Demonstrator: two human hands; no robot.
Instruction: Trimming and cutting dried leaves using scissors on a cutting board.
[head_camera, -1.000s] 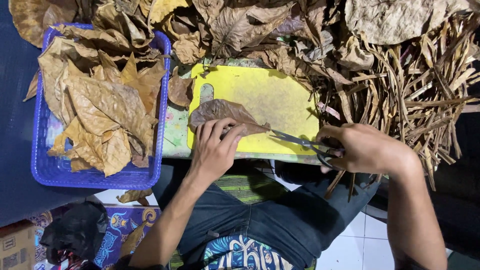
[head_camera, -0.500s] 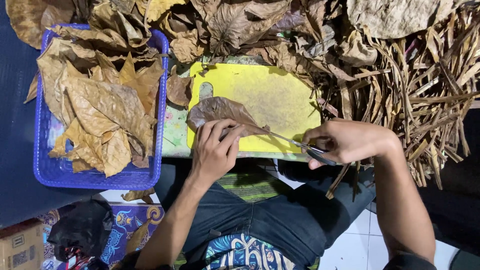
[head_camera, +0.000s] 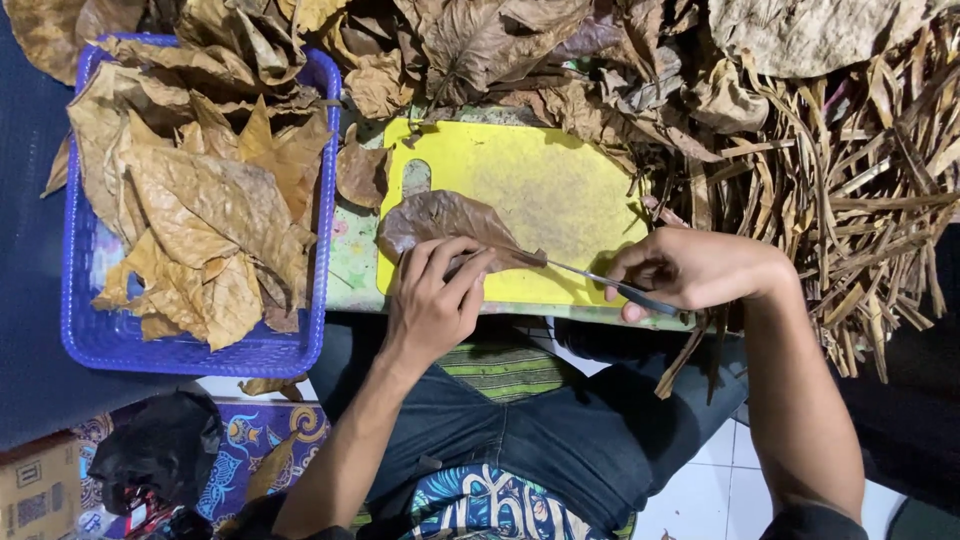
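Two hands at work, both ours. Our left hand (head_camera: 435, 300) lies flat on a dry brown leaf (head_camera: 440, 220), fingers spread and pressing it down near the front edge of the yellow cutting board (head_camera: 540, 180). Our right hand (head_camera: 690, 270) is closed around the dark handle of a thin blade (head_camera: 580, 272); we cannot tell whether it is a knife or one arm of scissors. Its tip meets the leaf at the stem end, beside the left fingertips.

We note the leaf looks whole apart from that end, so we judge the trimming of this piece as only begun.

Left of the board, touching its edge, stands a blue plastic basket (head_camera: 90, 340) heaped with flat tan leaves (head_camera: 200, 200). Beyond the board's far edge lies a loose pile of crumpled brown leaves (head_camera: 470, 50). At its right edge sits a large heap of stripped stalks (head_camera: 850, 200).

Judging by these heaps, many leaves have been handled and many remain; we cannot tell which pile is finished.
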